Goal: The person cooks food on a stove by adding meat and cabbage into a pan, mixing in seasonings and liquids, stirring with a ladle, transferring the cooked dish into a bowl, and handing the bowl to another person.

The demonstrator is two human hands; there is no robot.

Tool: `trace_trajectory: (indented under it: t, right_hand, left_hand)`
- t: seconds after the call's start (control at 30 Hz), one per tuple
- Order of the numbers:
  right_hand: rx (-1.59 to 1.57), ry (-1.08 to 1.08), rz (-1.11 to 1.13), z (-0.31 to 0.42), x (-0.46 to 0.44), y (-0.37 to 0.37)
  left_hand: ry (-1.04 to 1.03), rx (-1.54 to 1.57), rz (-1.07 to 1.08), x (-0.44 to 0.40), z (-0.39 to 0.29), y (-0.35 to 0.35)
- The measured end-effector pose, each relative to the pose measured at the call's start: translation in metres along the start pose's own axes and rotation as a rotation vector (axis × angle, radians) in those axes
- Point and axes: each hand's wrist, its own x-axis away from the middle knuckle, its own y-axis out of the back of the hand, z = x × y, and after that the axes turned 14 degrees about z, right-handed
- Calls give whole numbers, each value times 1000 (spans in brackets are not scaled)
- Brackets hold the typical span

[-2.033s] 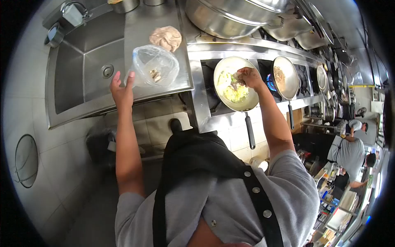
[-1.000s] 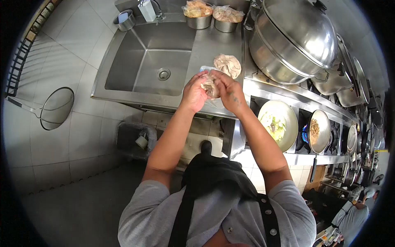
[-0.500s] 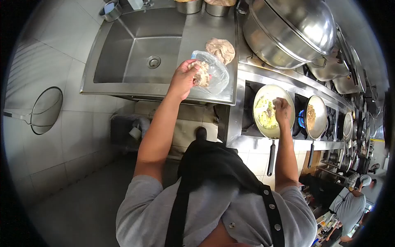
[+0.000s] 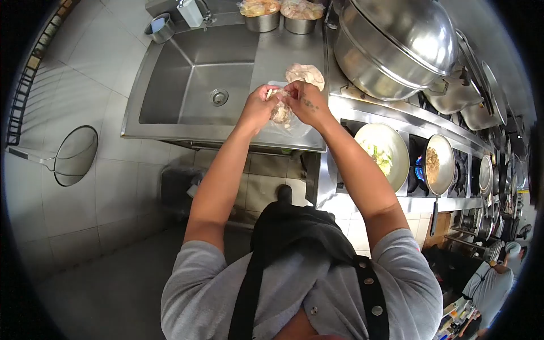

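Note:
Both my hands meet above the steel counter point(image 4: 271, 62) to the right of the sink. My left hand point(image 4: 259, 110) is closed on a pale, shredded-looking piece of cooked meat point(image 4: 280, 115). The fingers of my right hand point(image 4: 307, 103) pinch the meat's upper part, and their tips are partly hidden. Beneath them lies a clear plastic bag point(image 4: 299, 126). Just behind sits a pale, rounded bundle point(image 4: 306, 74), seemingly bagged meat. To the right, a frying pan point(image 4: 400, 153) on the stove contains chopped green and whitish vegetables point(image 4: 382, 160), partly covered by my right forearm.
A second pan point(image 4: 446, 152) with brown bits point(image 4: 432, 165) stands over a blue flame point(image 4: 419, 170). A large domed steel pot point(image 4: 391, 51) is behind the stove. The sink point(image 4: 192, 105) is at left, a strainer point(image 4: 76, 156) beyond it. Another person point(image 4: 488, 286) stands far right.
My right hand has moved left from above the vegetable pan to the meat in my left hand. The view has shifted slightly, showing more of the counter's back.

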Motion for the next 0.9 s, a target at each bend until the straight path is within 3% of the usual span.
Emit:
trace_trajectory:
  t: [0.1,0.3,0.63,0.73,0.9]
  right_hand:
    - [-114,-25,14,-17,-18,-11]
    - [-482,-86,100,-20,-27,-7]
    - [-69,112,-142,-26,-22,-21]
    - [193,181,-230,-18,-15,-23]
    - [295,182,-356,-15,-3,-26]
  left_hand:
    - [90,-90,-114,-4,-7,0]
    - [54,-2,-75,-12,-11,9]
    - [-12,-70,-259,-21,14,3]
    - [-21,-99,-318,-20,12,-4]
    - [-37,-142,-414,-25,16,-22]
